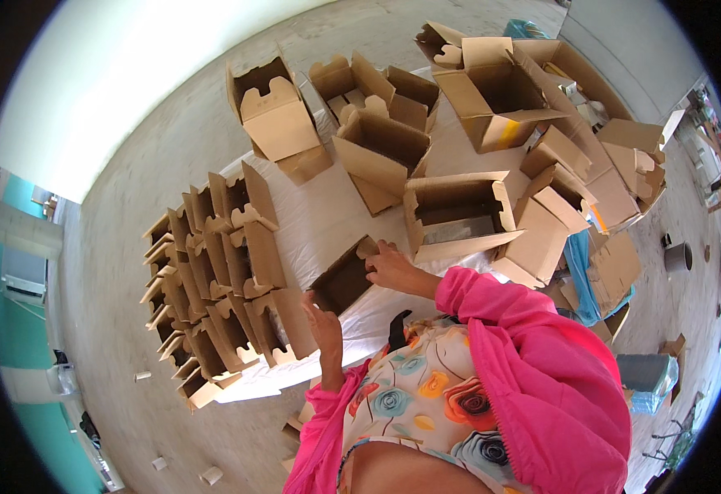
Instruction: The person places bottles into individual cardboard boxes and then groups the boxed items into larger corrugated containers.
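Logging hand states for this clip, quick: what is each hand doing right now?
Left hand: open, flat against the near side of the small cardboard box.
Right hand: closed on the same box's far flap.

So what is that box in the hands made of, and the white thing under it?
The box looks like brown cardboard: matte, with cut tabs and folded flaps, like the other boxes stacked nearby. The right hand grips its edge; the left hand is at its near side. The white cover looks like thin plastic or cloth, slightly wrinkled; which one is unclear.
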The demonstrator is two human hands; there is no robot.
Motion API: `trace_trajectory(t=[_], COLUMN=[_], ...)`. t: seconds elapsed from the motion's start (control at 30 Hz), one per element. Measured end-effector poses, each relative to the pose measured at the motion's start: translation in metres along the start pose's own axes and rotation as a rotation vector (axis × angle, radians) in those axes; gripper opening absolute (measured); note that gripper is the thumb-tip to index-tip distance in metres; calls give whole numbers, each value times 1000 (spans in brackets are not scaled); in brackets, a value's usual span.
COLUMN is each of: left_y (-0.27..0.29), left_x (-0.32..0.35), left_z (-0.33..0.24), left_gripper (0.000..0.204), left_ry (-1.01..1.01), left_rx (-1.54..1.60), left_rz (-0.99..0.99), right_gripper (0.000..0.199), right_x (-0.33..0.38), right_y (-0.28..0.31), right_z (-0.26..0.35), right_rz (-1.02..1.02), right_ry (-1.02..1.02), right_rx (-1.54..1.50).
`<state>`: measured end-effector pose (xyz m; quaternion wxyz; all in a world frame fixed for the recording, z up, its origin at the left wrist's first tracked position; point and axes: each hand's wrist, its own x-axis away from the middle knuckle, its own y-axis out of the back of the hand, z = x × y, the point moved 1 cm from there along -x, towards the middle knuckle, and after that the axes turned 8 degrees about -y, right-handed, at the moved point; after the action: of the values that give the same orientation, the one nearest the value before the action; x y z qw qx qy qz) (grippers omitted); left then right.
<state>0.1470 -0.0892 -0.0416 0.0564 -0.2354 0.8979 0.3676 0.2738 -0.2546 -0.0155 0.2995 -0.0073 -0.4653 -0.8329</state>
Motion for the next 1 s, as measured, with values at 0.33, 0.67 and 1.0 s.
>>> trace_trajectory(t=[0.33, 0.67, 1.0], left_y=[1, 5, -11], left_x=[-2, -6, -4], left_z=[23, 0, 11], left_gripper=[68, 79, 80], left_ry=[120, 256, 430], left_rx=[194, 337, 295], left_rz=[175, 217, 117], right_gripper=[83, 104, 28], right_x=[4, 12, -102], right_y=[12, 48, 229], right_z=[-12, 6, -11], right_rz=[146, 424, -464], right_ry=[182, 120, 367], right_rx=[-13, 89, -60])
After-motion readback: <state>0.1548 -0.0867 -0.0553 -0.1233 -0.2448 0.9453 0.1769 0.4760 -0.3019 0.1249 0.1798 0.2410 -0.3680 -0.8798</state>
